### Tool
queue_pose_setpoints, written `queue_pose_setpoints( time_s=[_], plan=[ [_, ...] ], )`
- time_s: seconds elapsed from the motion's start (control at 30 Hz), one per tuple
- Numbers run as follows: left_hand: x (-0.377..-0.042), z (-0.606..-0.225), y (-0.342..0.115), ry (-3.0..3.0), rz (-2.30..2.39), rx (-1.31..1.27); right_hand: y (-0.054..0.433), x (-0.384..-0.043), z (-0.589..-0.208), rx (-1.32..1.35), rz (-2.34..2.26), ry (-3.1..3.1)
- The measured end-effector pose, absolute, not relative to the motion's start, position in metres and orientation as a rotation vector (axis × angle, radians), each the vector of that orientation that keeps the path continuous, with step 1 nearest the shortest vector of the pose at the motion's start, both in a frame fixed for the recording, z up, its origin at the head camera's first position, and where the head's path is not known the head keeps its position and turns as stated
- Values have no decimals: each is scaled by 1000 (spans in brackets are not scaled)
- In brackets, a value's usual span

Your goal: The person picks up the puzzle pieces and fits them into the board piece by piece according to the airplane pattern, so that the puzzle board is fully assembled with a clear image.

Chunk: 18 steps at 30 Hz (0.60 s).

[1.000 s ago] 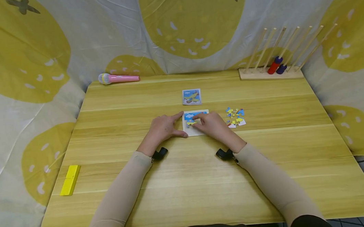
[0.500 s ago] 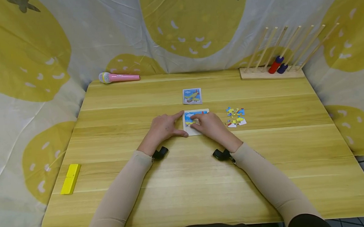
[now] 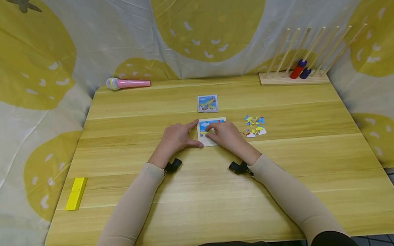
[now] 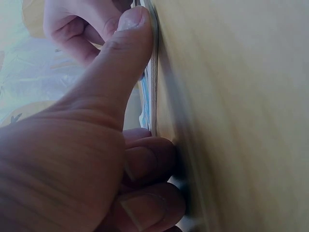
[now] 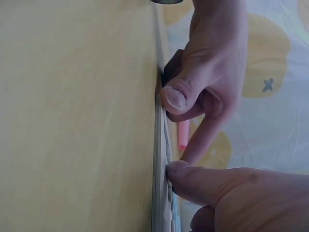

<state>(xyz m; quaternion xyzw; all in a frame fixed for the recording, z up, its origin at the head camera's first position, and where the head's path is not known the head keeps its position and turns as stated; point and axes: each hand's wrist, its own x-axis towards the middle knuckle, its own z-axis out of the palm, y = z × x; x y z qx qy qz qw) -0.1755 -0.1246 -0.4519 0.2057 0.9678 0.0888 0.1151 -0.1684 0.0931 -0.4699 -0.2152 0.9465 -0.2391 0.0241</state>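
Observation:
A square puzzle board [image 3: 206,142], partly filled with blue sky and some yellow, lies flat before me. My left hand [image 3: 178,137] holds it at the left side, index finger at the far corner and thumb [image 4: 120,53] at the near edge. My right hand [image 3: 227,133] is over the board and pinches a small puzzle piece against its surface with thumb [image 5: 193,181] and index finger; the hand hides much of the piece and the board's right part. Several loose puzzle pieces [image 3: 260,129] lie to the right. Behind the board lies a picture card [image 3: 207,104] of a yellow airplane.
A pink toy microphone [image 3: 133,83] lies at the back left. At the back right stands a wooden peg rack [image 3: 293,78] with red and dark blue beads. A yellow block [image 3: 76,194] lies near the table's left edge. A patterned curtain [image 3: 128,26] surrounds the table.
My right hand has shifted slightly left over the board, its fingertips moving with the piece toward the filled part. My left hand has stayed at the board's left side.

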Motion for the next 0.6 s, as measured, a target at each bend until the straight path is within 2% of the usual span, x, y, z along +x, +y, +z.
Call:
queue_pose_setpoints(
  time_s=[0.27,0.43,0.6],
  plan=[
    [-176,-453,-124,2820,262,593,115,-170,-463,-489,-1030,2802],
    [-176,-451,-123,2811,291,573,167,-175,-458,-373,-1301,2648],
    [-177,-451,-124,2801,297,564,223,-180,-461,-263,-1358,2617]
  ],
)
